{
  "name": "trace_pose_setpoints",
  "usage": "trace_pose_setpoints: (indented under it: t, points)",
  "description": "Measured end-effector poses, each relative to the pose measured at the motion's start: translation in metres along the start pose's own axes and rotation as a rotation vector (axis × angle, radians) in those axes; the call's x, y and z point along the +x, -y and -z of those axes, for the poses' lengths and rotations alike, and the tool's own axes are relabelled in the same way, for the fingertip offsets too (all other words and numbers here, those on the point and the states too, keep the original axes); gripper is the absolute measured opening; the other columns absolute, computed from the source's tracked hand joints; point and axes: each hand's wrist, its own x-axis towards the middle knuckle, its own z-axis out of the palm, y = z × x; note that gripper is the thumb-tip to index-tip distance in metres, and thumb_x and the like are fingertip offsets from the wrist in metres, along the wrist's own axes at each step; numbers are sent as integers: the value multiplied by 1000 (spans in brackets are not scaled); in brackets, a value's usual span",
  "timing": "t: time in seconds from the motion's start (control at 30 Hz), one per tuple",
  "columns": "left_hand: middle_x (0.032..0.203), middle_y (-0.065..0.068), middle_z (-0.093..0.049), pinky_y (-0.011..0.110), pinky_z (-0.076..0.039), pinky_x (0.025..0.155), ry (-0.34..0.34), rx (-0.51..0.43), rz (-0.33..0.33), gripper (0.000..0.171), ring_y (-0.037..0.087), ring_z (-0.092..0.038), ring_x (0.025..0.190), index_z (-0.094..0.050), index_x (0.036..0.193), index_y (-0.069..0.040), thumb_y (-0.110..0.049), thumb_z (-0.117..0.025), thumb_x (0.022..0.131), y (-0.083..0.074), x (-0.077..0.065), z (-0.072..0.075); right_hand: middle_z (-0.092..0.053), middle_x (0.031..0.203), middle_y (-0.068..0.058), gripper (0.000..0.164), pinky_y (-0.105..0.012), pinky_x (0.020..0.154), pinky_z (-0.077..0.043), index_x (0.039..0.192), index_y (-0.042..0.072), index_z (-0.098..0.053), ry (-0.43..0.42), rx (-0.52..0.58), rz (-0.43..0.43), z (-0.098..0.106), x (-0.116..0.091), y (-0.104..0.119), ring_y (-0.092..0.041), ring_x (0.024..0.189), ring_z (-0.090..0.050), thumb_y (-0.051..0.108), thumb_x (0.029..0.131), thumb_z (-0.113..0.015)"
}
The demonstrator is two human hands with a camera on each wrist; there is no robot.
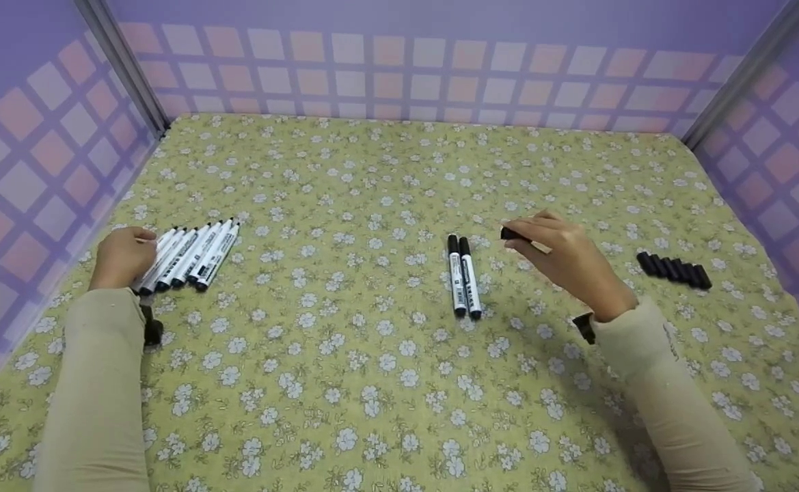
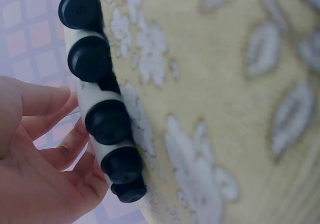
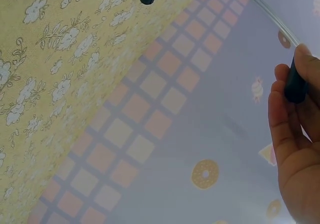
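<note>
On cloth (image 1: 344, 383): marker row (image 1: 197, 254) left, left hand (image 1: 122, 258) beside it; marker pair (image 1: 471, 283) right of centre; cap row (image 1: 672, 268) far right; right hand (image 1: 563, 256) above, between last two.

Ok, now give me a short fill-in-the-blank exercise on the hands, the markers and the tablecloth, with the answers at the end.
1. The ____ hand pinches a black marker cap.
2. Between the hands lie exactly ____ capped markers.
3. Beside the left hand, the row of markers lies with its caps ____.
4. The yellowish tablecloth is printed with white ____.

Missing words: right; two; off; flowers.
</note>
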Motion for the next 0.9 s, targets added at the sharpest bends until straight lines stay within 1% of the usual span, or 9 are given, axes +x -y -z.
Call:
trace_pose_setpoints:
  t: [0.1, 0.23, 0.3, 0.4, 0.47, 0.63, 0.7, 0.8, 0.9]
  points:
    - [139, 36, -40, 26, -34, 41, -26, -10, -5, 54, 5, -31, 42, -37, 143, 6, -8, -29, 92, -3, -2, 0, -72, 102, -11, 31, -35, 72, -54, 118, 4, -69, -13, -11, -14, 2, -1, -1, -22, 91, -63, 5, 87, -69]
    - [140, 34, -41, 27, -35, 44, -89, -14, -14, 53, 8, -33, 44, -41, 142, 4, -8, -31, 91, -9, -3, -1, -73, 103, -10, 29, -32, 74, -52, 116, 5, -70, -56, -27, -22, 5, -3, -8, -22, 95, -61, 6, 87, -69]
    - [139, 33, -43, 29, -37, 49, -129, -15, -25, 50, 11, -37, 48, -45, 140, 3, -10, -33, 93, -13, -3, -4, -73, 102, -10, 28, -32, 75, -51, 114, 4, -71, -85, -33, -32, 7, -4, -13, -22, 94, -61, 6, 86, -69]
    - [134, 30, -49, 31, -39, 59, -179, -17, -64, 45, 18, -46, 65, -51, 136, 3, -14, -35, 97, -21, -4, -9, -73, 101, -11, 27, -32, 77, -51, 112, 3, -72, -136, -48, -56, 11, -7, -22, -24, 93, -62, 6, 85, -70]
    - [132, 29, -51, 30, -40, 61, -193, -30, -94, 44, 19, -48, 72, -52, 134, 3, -15, -36, 98, -27, -5, -13, -72, 101, -13, 27, -33, 79, -51, 112, 2, -71, -159, -55, -90, 14, -10, -28, -25, 93, -62, 7, 85, -70]
    - [127, 26, -53, 27, -41, 56, -194, -52, -169, 42, 19, -50, 74, -54, 132, 3, -16, -37, 99, -43, -11, -23, -70, 105, -17, 28, -37, 82, -51, 114, 1, -70, -192, -54, -231, 25, -19, -42, -28, 94, -64, 9, 88, -69]
    - [126, 26, -55, 27, -41, 56, -199, -57, -203, 41, 23, -54, 80, -55, 131, 3, -16, -37, 100, -51, -14, -27, -70, 106, -18, 28, -31, 83, -50, 116, 1, -69, -203, -43, -289, 30, -23, -48, -29, 95, -64, 9, 89, -68]
    - [124, 25, -55, 28, -42, 62, -189, -68, -241, 40, 28, -54, 96, -55, 131, 3, -18, -38, 101, -62, -18, -35, -69, 109, -19, 30, -15, 84, -47, 119, 1, -68, -209, -26, -367, 39, -30, -59, -5, 95, -63, 12, 90, -67]
    - [121, 24, -56, 31, -42, 66, -170, -76, -284, 40, 31, -55, 98, -56, 130, 2, -19, -39, 101, -75, -21, -45, -67, 113, -20, 34, -3, 80, -40, 122, 2, -66, -199, -21, -468, 49, -37, -69, 19, 89, -50, 19, 92, -65]
